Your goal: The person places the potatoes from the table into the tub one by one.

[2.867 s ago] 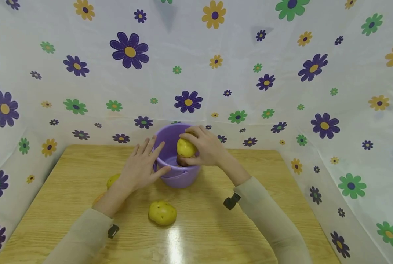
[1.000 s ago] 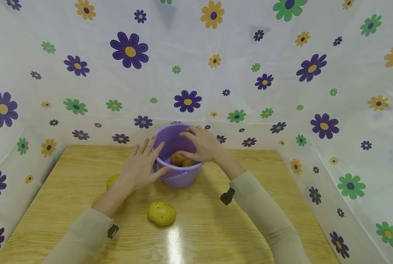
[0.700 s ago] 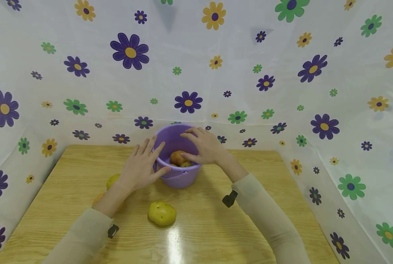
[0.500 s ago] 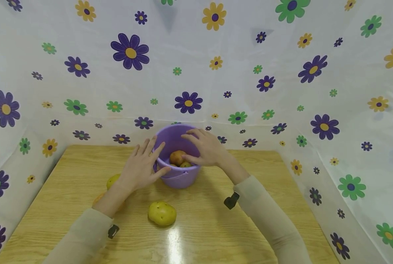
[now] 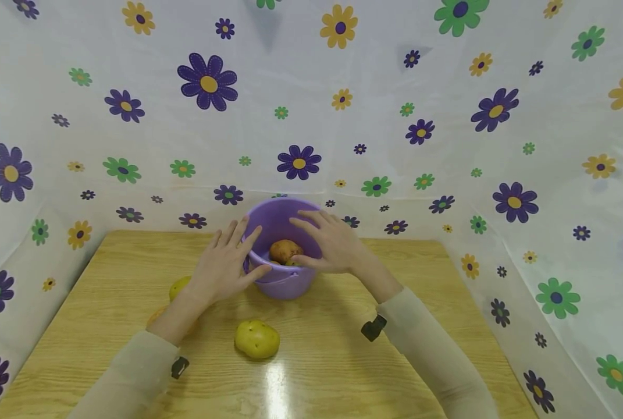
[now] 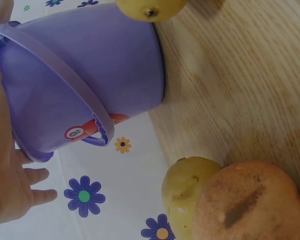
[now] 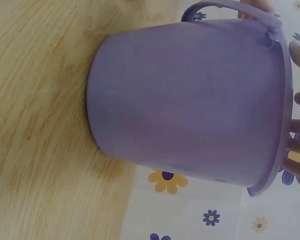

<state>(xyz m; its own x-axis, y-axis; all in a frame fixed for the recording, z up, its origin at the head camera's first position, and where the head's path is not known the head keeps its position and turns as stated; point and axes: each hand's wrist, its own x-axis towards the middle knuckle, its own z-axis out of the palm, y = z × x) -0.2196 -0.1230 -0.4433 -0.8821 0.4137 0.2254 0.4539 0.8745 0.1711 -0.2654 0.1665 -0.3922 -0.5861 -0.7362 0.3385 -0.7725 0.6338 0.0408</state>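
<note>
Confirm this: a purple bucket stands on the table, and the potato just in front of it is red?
No, the potato just in front is yellow, as the head view shows; the purple bucket does stand on the table.

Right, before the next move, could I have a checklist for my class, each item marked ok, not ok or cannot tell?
1. Bucket upright on the table: ok.
2. Left hand at the bucket's rim: ok.
3. Right hand free: ok, no potato visible in it.
4. All potatoes inside: not ok; the front yellow potato, the left yellow potato and the left brown potato lie outside.
5. Exact number inside the bucket: cannot tell; the contents are partly hidden.
</note>
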